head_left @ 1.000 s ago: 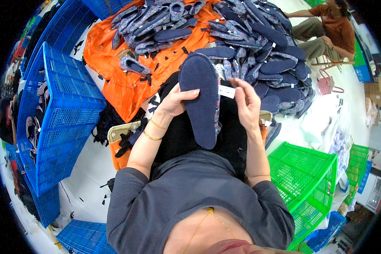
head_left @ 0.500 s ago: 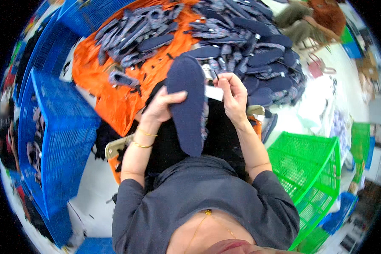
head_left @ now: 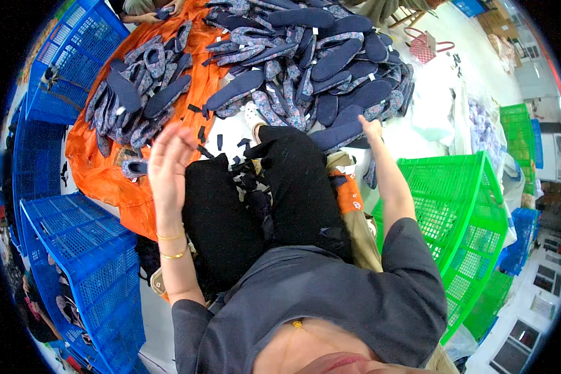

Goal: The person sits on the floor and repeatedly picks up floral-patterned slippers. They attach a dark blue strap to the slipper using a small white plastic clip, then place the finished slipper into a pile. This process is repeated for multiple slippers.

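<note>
My left hand [head_left: 171,163] is raised over the edge of the orange sheet, slightly blurred, its fingers stretched out and nothing in it. At the near right edge of a large heap, my right hand [head_left: 371,128] grips the end of a navy-soled slipper [head_left: 335,135], thumb on top and the other fingers mostly hidden. The heap holds many flowered slippers [head_left: 280,103], several with dark soles up and white tags. Beyond my left hand lies a smaller pile of similar slippers [head_left: 128,90] on the orange sheet [head_left: 100,181].
Blue plastic crates [head_left: 87,249] stand at the left, a green crate [head_left: 427,193] at my right. Black scraps [head_left: 219,142] lie on the floor and between my knees. Another person's hands [head_left: 148,17] hold a slipper at the top left. A checked bag [head_left: 422,47] sits at the far right.
The slipper that was in my left hand has left it, and that hand has moved left and opened. My right hand has left the white tag and reached right to the heap. The view has shifted.
</note>
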Demonstrator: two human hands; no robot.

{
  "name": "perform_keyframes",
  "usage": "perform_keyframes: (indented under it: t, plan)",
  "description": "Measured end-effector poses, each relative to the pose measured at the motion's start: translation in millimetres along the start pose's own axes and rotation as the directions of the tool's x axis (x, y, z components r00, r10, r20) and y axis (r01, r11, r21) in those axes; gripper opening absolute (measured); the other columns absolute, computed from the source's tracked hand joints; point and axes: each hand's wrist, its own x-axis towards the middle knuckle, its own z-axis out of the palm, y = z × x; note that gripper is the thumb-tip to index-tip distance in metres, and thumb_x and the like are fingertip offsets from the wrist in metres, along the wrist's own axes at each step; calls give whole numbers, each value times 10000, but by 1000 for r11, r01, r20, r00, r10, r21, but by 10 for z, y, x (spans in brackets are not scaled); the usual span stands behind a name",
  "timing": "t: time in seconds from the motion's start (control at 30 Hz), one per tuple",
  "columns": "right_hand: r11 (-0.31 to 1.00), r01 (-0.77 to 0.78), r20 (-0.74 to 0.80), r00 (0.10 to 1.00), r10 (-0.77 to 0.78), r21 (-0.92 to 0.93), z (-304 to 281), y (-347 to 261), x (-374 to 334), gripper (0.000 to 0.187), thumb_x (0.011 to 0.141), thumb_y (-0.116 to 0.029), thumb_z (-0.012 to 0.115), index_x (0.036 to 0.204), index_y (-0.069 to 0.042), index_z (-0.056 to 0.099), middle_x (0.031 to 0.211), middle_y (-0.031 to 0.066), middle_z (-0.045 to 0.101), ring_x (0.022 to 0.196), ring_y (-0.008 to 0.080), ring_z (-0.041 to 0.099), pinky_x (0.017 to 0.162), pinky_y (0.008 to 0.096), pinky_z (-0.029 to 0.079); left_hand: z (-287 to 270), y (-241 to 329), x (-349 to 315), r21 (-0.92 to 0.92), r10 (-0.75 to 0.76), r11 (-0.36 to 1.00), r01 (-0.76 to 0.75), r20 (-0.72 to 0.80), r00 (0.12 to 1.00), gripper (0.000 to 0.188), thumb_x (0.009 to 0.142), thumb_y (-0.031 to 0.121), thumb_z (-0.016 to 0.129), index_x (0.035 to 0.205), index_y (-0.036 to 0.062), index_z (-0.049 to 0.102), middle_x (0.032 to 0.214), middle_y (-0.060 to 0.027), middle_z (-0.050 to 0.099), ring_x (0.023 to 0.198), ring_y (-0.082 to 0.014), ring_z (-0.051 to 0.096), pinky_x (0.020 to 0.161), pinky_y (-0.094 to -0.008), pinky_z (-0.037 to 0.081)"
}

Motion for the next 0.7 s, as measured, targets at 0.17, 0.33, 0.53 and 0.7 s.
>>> perform_keyframes:
  t: [0.17, 0.33, 0.53, 0.7]
  plan:
    - [986, 120, -123, 987, -106, 113, 164, -246, -90, 629, 692, -358, 799, 1069, 114, 625, 1079, 264, 654, 1010, 356, 635, 900, 401, 462, 114, -118, -128, 87, 74, 993, -83, 103, 992, 246, 972, 99, 527, 1187, -15, 566, 1065, -116, 644, 950, -180, 624, 880, -315, 507]
    - [363, 209, -57, 921, -386, 908, -839, -1422, -1145, 309, 852, -210, 729, 1022, -15, 559, 786, 9, 584, 575, 120, 539, 510, 261, 436, 278, 70, -119, 147, -64, 988, 51, 86, 994, 324, 971, 154, 539, 1243, -21, 536, 1175, -141, 613, 1083, -204, 606, 885, -342, 526]
    - [70, 245, -162, 802, -575, 967, -1433, -1868, -2392, 308, 878, -116, 692, 1133, -14, 551, 868, 9, 604, 629, 67, 541, 481, 234, 441, 566, 122, 76, 732, 411, 506, -457, 261, 874, 813, 827, 208, 735, 1449, -16, 261, 1508, -191, 254, 1364, -317, 342, 1089, -409, 345]
    - [-127, 841, -566, 235, -790, 526, -1716, -2044, -3034, 282, 788, 19, 703, 1053, -39, 624, 999, 76, 665, 874, 214, 635, 788, 296, 486, 416, 158, -97, 768, 305, 210, -606, 537, 786, 545, 763, 176, 761, 1246, 39, 549, 1254, -148, 569, 1197, -316, 500, 1018, -404, 383]
